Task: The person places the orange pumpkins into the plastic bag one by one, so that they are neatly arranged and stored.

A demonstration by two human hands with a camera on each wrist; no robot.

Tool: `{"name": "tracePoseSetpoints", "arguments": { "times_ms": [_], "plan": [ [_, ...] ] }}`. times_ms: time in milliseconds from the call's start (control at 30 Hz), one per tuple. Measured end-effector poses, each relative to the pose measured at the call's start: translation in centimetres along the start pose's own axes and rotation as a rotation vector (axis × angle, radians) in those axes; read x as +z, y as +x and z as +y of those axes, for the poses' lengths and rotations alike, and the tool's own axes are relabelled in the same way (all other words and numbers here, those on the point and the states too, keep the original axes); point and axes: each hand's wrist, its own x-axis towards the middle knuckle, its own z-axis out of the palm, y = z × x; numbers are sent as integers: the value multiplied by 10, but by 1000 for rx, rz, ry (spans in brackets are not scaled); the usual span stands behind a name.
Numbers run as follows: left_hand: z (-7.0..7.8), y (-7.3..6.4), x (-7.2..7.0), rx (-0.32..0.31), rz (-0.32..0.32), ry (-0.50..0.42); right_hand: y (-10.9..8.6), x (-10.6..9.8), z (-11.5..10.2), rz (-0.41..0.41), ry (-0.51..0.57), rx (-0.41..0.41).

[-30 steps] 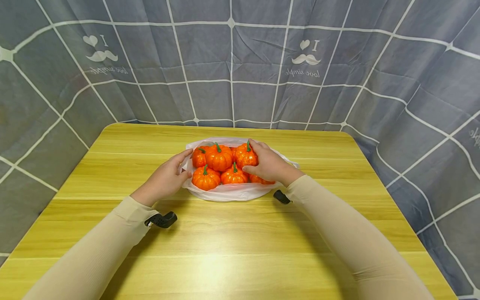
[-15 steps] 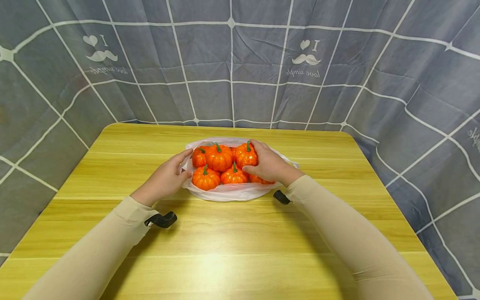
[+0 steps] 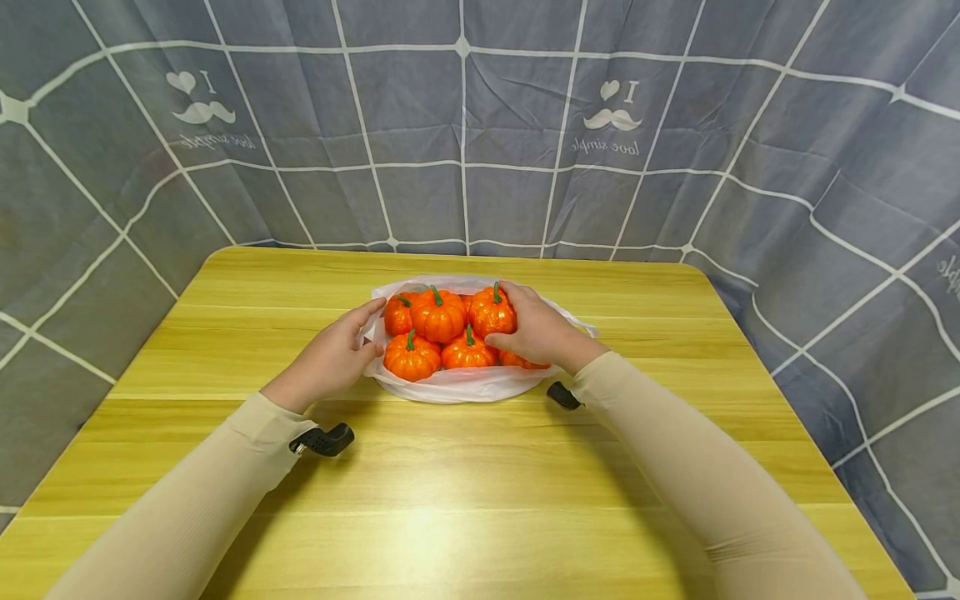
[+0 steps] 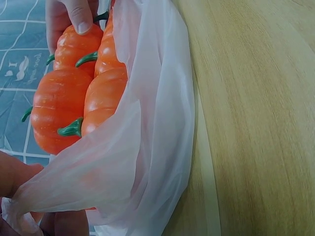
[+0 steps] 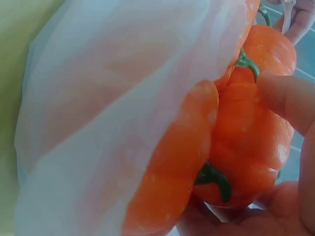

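Observation:
Several small orange pumpkins (image 3: 411, 358) with green stems lie heaped in a thin white plastic bag (image 3: 468, 387), its mouth spread wide on the table. At the bag's left side my left hand (image 3: 326, 358) pinches gathered plastic between thumb and fingers, as the left wrist view shows at lower left. My right hand (image 3: 543, 329) reaches over the bag's right side and grips the upper right pumpkin (image 3: 491, 312). In the right wrist view its thumb (image 5: 283, 96) lies on one side of that pumpkin and the fingers curl beneath. The bag partly covers the lower pumpkins.
A wood-grain table (image 3: 435, 475) bears the bag near its far edge. Grey curtains (image 3: 517, 108) with white grid lines hang behind and at both sides. A black wrist device (image 3: 326, 439) sits at the left cuff, and a similar device (image 3: 563, 394) at the right.

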Motion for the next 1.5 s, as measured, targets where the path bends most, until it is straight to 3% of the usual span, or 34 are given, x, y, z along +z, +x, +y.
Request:
{"name": "tracePoseSetpoints", "arguments": {
  "times_ms": [1167, 1500],
  "plan": [
    [2, 0, 0, 7, 4, 18, -1, -3, 0, -2, -25, 19],
    [3, 0, -6, 20, 10, 43, -7, -15, -3, 1, -10, 19]
  ]
}}
